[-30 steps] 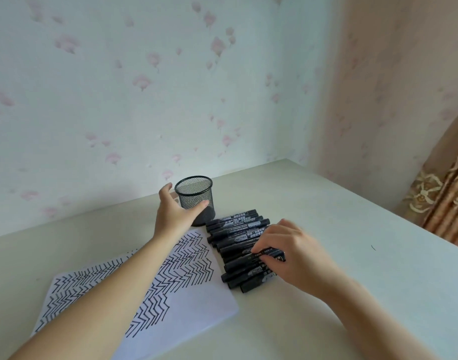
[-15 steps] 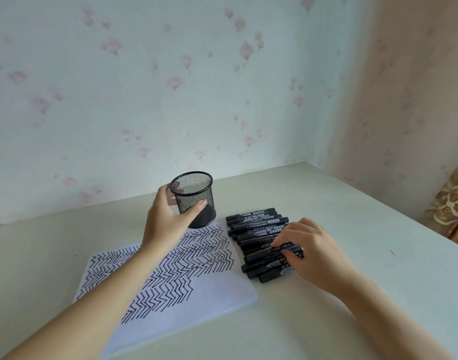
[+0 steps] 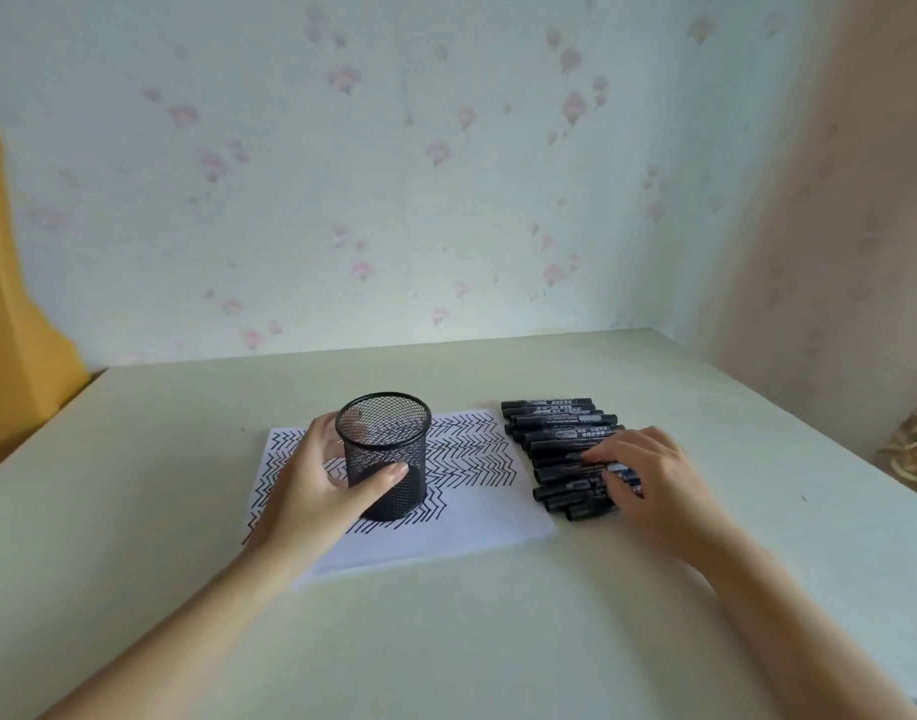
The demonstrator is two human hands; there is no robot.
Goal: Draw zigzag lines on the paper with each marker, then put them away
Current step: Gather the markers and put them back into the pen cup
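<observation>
Left hand (image 3: 311, 491) grips the black mesh pen cup (image 3: 383, 454): thumb across the near wall, fingers wrapped round the far-left side, partly visible through the mesh. Cup is upright and looks empty inside. Its base sits over the paper (image 3: 446, 517), on the zigzag area; can't tell if it's resting on the sheet or held just above it.

Paper lies flat on the pale table (image 3: 498, 641), centre-left. Black zigzag lines cover the far and left parts; the near-right corner is still blank white.

Markers (image 3: 560, 449): a row of black capped ones lying side by side just right of the paper's right edge, barrels running left-right, stacked far to near. None in the cup.

Right hand (image 3: 654, 485) is on the near end of the marker row, palm down, fingers curled over the nearest few barrels. A white label patch shows under the fingertips (image 3: 596, 454). Fingers clearly touch the markers; whether they actually pinch one or just rest on them can't be told from this view.

Both forearms come in from the near edge, bare.

Background: pale wallpaper with pink flower print (image 3: 446, 148) behind the table, something yellow (image 3: 15, 304) at far left, patterned curtain (image 3: 913, 449) at the right edge.
</observation>
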